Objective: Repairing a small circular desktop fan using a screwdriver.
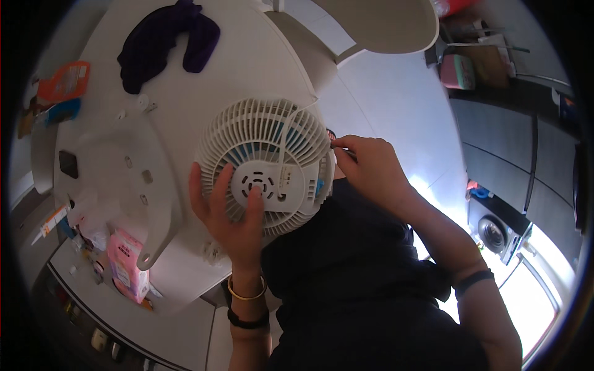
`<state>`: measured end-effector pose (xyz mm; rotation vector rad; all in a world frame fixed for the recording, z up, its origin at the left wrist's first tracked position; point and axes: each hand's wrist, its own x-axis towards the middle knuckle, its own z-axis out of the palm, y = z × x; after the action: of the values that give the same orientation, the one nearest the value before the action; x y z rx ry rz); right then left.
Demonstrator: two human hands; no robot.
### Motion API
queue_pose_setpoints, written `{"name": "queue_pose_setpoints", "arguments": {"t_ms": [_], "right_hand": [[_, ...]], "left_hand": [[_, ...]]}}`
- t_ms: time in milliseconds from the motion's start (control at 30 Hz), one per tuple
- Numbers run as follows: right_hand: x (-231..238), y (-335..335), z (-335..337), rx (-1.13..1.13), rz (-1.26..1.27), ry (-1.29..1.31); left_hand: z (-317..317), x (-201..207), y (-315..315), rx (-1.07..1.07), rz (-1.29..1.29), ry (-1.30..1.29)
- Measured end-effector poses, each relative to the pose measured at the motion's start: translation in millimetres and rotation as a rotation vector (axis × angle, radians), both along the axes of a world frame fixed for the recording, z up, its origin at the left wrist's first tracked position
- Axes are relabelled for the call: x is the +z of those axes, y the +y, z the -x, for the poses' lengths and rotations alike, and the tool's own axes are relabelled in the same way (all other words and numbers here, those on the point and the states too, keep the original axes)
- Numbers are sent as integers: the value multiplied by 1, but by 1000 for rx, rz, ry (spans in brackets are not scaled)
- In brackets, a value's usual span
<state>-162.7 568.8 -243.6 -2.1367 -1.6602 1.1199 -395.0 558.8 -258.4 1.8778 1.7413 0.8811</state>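
Observation:
A white fan head point(297, 142) with a round ribbed grille rests at the table edge, its slotted back cover facing up. Bluish parts show between the ribs, and a white cord runs across the grille. My left hand point(232, 213) lies over the fan's back with fingers spread, the thumb near the slotted centre. At the fan's right rim, my right hand point(374, 170) pinches a thin dark tool point(342, 149), mostly hidden by the fingers. Its tip is too small to make out. Left of the fan lies a white curved stand piece point(158, 204) with oblong holes.
On the white table point(185, 108) lie a dark purple cloth point(145, 52), small white parts point(143, 103) and a pink package point(129, 263). An orange bottle point(65, 81) stands at the far left. A chair point(396, 25) stands beyond the table; a washing machine point(495, 232) is at right.

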Motion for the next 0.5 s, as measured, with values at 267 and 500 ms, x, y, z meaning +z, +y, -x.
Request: {"name": "queue_pose_setpoints", "arguments": {"t_ms": [267,500], "right_hand": [[-4,13,-2,84,87,-41],[-4,12,5,12,117,-133]], "left_hand": [[-4,0,-2,2,-11,-10],[-3,0,-3,-12,-10,-6]]}}
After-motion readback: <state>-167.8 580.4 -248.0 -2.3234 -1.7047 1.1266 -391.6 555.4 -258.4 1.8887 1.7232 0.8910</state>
